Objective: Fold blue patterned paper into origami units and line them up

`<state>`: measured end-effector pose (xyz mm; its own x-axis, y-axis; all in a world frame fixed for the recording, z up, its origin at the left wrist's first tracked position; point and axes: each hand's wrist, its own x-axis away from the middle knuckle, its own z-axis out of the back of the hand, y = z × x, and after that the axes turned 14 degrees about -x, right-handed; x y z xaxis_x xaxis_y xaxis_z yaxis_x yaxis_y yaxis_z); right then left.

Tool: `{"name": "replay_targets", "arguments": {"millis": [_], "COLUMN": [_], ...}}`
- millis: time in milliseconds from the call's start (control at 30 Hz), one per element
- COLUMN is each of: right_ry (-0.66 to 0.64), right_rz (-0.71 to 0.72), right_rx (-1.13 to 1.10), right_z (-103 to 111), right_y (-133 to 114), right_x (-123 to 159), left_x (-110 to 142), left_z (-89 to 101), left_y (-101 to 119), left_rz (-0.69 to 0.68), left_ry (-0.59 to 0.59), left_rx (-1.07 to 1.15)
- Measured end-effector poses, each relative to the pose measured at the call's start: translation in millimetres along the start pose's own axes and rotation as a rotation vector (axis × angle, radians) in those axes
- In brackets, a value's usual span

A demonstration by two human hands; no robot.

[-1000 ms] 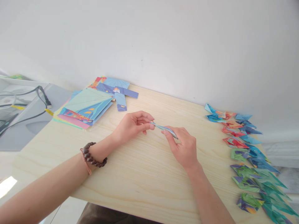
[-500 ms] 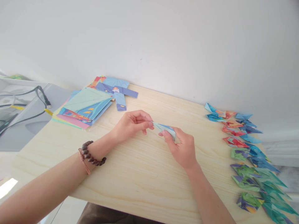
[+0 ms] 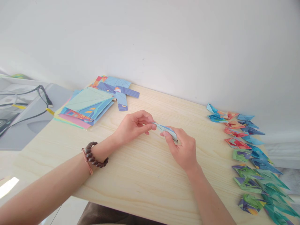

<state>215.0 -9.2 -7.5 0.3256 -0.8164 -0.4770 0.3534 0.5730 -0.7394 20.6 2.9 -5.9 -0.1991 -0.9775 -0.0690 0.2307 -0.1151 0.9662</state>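
Observation:
A small piece of folded paper (image 3: 167, 128), pale green and blue, is held just above the wooden table (image 3: 140, 187). My left hand (image 3: 138, 125) pinches its narrow left end between thumb and forefinger. At the wider right end, my right hand (image 3: 181, 147) grips it, thumb on the near side and fingers behind. The paper's back side is hidden by the fingers. Dark wooden beads (image 3: 90, 154) and a thin copper-coloured band circle my left wrist.
Stacked coloured paper sheets (image 3: 87, 103) lie at the back left, beside crossed blue paper strips (image 3: 122, 100). Several folded paper figures (image 3: 237, 143) line the right side. A white wall (image 3: 164, 47) stands behind; cables (image 3: 42, 97) sit left of the table.
The folded paper has tilted or narrowed in my fingers, showing less of its pale face. Both hands keep their grip in nearly the same place; the whole view has shifted slightly.

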Motion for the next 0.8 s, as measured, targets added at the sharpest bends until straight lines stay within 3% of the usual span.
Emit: {"name": "replay_targets", "arguments": {"millis": [167,533,800], "right_ry": [-0.027,-0.094,-0.106], "right_rz": [0.085,0.217,0.235], "right_rx": [0.022,0.106,0.125], "right_z": [4,8,10], "right_y": [0,7,9], "right_x": [-1,-1,0], "left_x": [-1,0,0], "left_z": [3.7,9.3,11.2], "left_y": [0,-5,-2], "left_rz": [-0.032,-0.138,-0.158], "left_ry": [0.042,0.005,-0.032], "left_rx": [-0.156,-0.505,-0.584]}}
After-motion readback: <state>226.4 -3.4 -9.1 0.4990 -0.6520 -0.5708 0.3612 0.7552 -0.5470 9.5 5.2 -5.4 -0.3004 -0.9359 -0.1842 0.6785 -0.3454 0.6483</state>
